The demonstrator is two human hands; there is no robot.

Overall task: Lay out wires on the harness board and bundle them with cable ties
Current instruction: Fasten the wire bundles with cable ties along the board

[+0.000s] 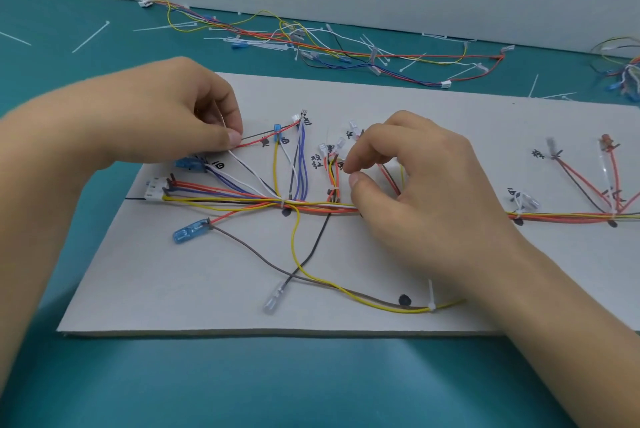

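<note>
Head view. The harness board (207, 289) lies on the teal surface (311, 386). I see the main wire bundle (242, 200) running left to right across its middle from a white connector (156, 188). The left hand (166, 116) pinches a red wire (256, 142) between thumb and forefinger near the board's far left corner, with the other fingers curled. The right hand (415, 185) sits over the bundle at mid-board with its fingers curled. Its forefinger and thumb tips are close together at an orange-and-yellow branch (333, 178); I cannot tell whether they grip anything. A blue terminal (187, 232) lies nearer than the bundle, at left. A yellow wire (294, 247) loops toward the near edge, where a white cable tie (431, 303) binds it to a brown wire. Beyond the board, a second harness (311, 43) and loose cable ties (90, 37) lie on the surface.
</note>
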